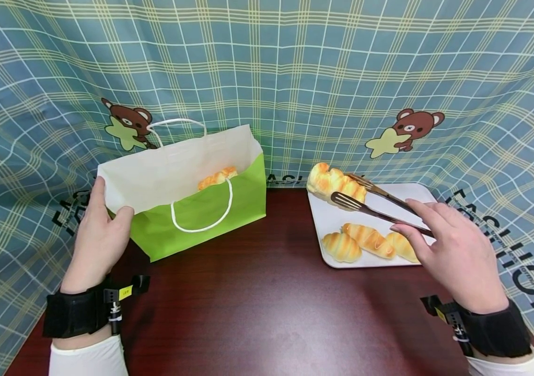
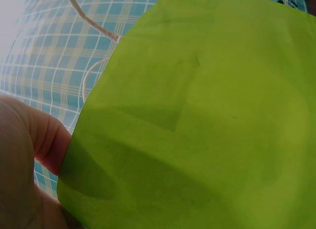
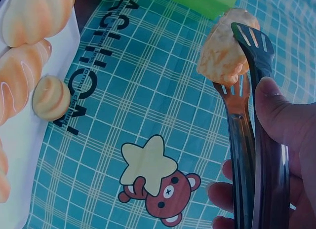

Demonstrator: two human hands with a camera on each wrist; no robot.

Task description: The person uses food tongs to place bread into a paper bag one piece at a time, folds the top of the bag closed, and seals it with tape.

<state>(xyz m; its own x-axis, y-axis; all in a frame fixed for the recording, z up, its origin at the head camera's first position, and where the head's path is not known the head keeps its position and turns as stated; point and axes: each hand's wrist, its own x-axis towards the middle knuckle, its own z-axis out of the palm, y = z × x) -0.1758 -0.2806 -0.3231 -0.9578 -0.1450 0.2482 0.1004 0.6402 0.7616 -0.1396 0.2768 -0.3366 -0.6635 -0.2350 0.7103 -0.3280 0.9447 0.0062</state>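
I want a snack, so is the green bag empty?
No, a golden-brown piece of bread shows inside the green bag in the head view.

"What sort of place is this?"

"A curtained tabletop booth, the rest hidden: blue-green plaid fabric (image 1: 276, 68) with brown cartoon bears (image 1: 415, 124) lines the back and side edges of a glossy red-brown surface (image 1: 229, 303)."

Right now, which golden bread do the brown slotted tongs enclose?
The bumpy loaf at the far-left corner of the white rectangular tray; others lie outside the tongs.

Plaid cloth (image 1: 276, 78) backs a reddish table (image 1: 248, 313) (seemingly wood).
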